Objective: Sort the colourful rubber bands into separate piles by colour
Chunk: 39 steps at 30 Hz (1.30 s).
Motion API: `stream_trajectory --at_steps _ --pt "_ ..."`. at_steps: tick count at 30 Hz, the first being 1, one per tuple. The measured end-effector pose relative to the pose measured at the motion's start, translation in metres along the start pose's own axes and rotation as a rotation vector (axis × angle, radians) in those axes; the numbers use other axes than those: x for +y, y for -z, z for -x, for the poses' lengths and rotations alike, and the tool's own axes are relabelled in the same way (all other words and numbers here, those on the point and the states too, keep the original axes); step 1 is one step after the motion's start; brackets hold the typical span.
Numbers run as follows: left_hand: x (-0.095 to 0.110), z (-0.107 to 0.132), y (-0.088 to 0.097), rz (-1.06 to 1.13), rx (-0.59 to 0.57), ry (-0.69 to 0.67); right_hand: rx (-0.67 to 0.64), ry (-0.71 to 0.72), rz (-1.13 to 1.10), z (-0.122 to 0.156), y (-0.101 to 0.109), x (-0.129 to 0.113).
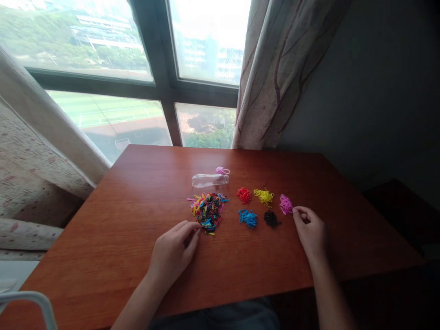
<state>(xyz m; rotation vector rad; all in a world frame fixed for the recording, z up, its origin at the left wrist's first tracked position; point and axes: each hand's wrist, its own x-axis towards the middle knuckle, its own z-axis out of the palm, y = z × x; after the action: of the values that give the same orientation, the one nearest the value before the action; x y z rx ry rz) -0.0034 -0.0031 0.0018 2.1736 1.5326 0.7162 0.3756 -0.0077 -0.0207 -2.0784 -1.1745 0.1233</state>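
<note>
A mixed heap of small coloured pins (pixel 208 208), looped like stitch markers, lies near the table's middle. My left hand (pixel 175 247) is at its near left edge, thumb and index fingertips closed at the pins; what they hold is too small to make out. On the right, my right hand (pixel 311 231) rests beside the pink pile (pixel 285 204), fingertips pinched at its edge. Any piece in that pinch is hidden. Between the hands lie single-colour piles: red (pixel 244 195), yellow (pixel 264 196), blue (pixel 248 218) and black (pixel 271 219).
A clear plastic container (pixel 209 180) lies on its side behind the mixed heap, with a pink lid-like piece with a loop (pixel 222 170) by it. The brown wooden table (pixel 113 238) meets a window with patterned curtains (pixel 275 68). A white curved rail (pixel 30 298) stands at lower left.
</note>
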Motion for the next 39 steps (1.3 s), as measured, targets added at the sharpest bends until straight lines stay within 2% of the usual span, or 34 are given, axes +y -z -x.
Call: stream_trajectory --at_steps 4,9,12,15,21,26,33,39 --pt "-0.001 -0.001 0.002 0.041 0.023 0.015 -0.004 0.055 -0.033 0.021 -0.002 -0.017" --pt "-0.006 -0.002 0.005 0.057 0.097 0.063 -0.138 0.306 -0.144 0.066 -0.016 -0.058" --pt "-0.005 -0.002 0.004 -0.002 0.052 0.066 -0.241 0.393 -0.218 0.090 -0.028 -0.080" --pt "-0.002 -0.002 0.002 -0.102 -0.012 0.041 -0.306 0.463 -0.245 0.103 -0.038 -0.091" --pt "0.002 -0.003 -0.001 -0.205 -0.051 -0.053 -0.389 0.539 -0.214 0.109 -0.044 -0.095" --pt "0.002 -0.003 -0.001 -0.227 -0.036 -0.073 -0.391 0.542 -0.206 0.110 -0.042 -0.095" --pt "0.002 -0.002 0.001 -0.174 -0.022 -0.063 -0.375 0.557 -0.208 0.108 -0.041 -0.097" --pt "0.002 -0.001 0.003 -0.027 -0.035 -0.042 -0.409 0.530 -0.216 0.108 -0.040 -0.097"
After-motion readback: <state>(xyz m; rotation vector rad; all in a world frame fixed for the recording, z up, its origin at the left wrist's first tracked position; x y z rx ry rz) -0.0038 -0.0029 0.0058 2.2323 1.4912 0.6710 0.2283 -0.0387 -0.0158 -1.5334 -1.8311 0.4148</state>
